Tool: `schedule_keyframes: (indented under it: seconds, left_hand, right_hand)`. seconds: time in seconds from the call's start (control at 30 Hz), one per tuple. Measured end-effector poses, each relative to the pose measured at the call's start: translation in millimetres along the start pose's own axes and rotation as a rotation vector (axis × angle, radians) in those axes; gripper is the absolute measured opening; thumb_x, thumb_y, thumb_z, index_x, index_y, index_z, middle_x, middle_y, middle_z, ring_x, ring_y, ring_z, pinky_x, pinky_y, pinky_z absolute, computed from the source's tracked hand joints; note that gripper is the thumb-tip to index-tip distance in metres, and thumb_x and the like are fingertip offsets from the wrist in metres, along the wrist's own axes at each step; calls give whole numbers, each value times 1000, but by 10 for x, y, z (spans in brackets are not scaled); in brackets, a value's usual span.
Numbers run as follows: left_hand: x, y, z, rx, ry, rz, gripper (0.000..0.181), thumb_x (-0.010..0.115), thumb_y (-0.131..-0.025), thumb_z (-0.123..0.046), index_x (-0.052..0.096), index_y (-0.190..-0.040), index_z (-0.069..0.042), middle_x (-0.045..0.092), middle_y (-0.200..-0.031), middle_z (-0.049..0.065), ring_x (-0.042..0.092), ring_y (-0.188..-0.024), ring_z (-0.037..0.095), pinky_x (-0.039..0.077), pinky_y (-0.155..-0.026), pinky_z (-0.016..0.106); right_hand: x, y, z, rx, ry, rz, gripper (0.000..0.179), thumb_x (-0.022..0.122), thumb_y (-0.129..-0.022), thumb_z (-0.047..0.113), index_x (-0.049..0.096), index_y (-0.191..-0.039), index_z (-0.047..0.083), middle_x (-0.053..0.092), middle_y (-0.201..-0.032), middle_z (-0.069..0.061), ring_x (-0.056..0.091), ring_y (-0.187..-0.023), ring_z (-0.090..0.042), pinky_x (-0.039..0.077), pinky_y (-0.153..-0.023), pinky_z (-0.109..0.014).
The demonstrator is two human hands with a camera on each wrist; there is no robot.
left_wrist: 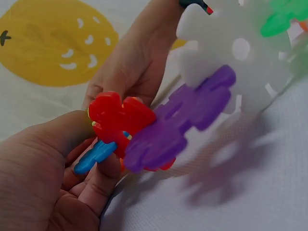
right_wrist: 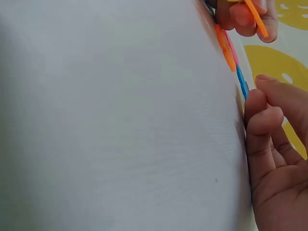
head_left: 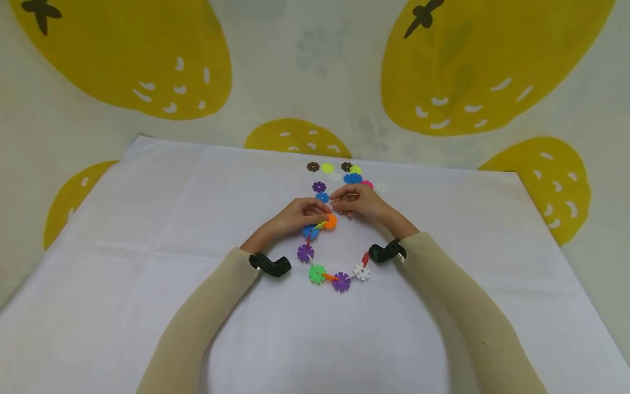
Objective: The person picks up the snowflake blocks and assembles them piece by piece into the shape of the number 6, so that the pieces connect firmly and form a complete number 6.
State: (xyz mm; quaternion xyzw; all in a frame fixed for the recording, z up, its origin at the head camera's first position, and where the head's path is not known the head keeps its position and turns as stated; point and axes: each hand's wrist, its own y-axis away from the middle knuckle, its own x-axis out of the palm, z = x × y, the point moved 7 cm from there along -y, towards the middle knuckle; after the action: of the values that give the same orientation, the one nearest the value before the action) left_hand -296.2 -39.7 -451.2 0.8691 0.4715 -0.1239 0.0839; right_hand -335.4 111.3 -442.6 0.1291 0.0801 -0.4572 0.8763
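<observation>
Chain of discs [head_left: 341, 282] runs 4 o'clock through 6 to 12, head view. Left hand [head_left: 296, 215] pinches its 12-o'clock end. Right hand [head_left: 362, 201] at 1 o'clock, fingers bent; can't tell if gripping. Loose discs [head_left: 319, 187] beyond 12.

Three purple discs [head_left: 338, 285] and two brown discs [head_left: 313, 166] show.
</observation>
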Motion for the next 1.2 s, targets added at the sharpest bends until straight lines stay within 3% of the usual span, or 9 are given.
schedule_keyframes:
  seconds: [0.27, 0.53, 0.73, 0.97, 1.2]
  left_hand:
    - [69, -24, -15, 2, -1, 6, 24, 64, -95, -14, 65, -115, 0, 69, -106, 13, 65, -93, 17, 51, -87, 27]
    - [88, -24, -39, 4, -10, 13, 26, 64, -96, -15, 65, -116, 0, 68, -108, 13, 65, -93, 18, 51, -87, 27]
    - [98, -49, -29, 15, 0, 21, 26, 63, -96, -14, 64, -116, 1, 68, -108, 13, 64, -91, 16, 52, -85, 25]
    - [112, -77, -17, 3, 3, 22, 25, 64, -96, -15, 64, -116, 0, 68, -107, 13, 64, -92, 16, 51, -85, 25]
    - [70, -80, -46, 28, -1, -29, 25, 63, -96, -13, 64, -116, 2, 68, -104, 14, 63, -86, 15, 51, -80, 23]
  right_hand:
    - [-50, -125, 18, -49, 195, -35, 26, 70, -91, 13, 69, -114, 2, 62, -91, -7, 52, -67, -13, 44, -56, -20]
    - [35, -146, 181, -179, 369, 52, 33, 67, -92, 6, 65, -124, 0, 58, -80, -9, 44, -63, -17, 36, -55, -21]
    - [51, -166, 230, -205, 468, 105, 35, 66, -92, 4, 62, -126, -2, 53, -75, -8, 42, -69, -21, 34, -62, -25]
    - [21, -146, 205, -143, 446, 83, 32, 68, -89, 3, 64, -120, -3, 56, -85, -11, 46, -71, -20, 38, -63, -24]
    - [-49, -84, 129, -54, 300, 39, 34, 72, -84, 2, 58, -114, -7, 55, -105, -18, 51, -73, -17, 45, -67, -21]
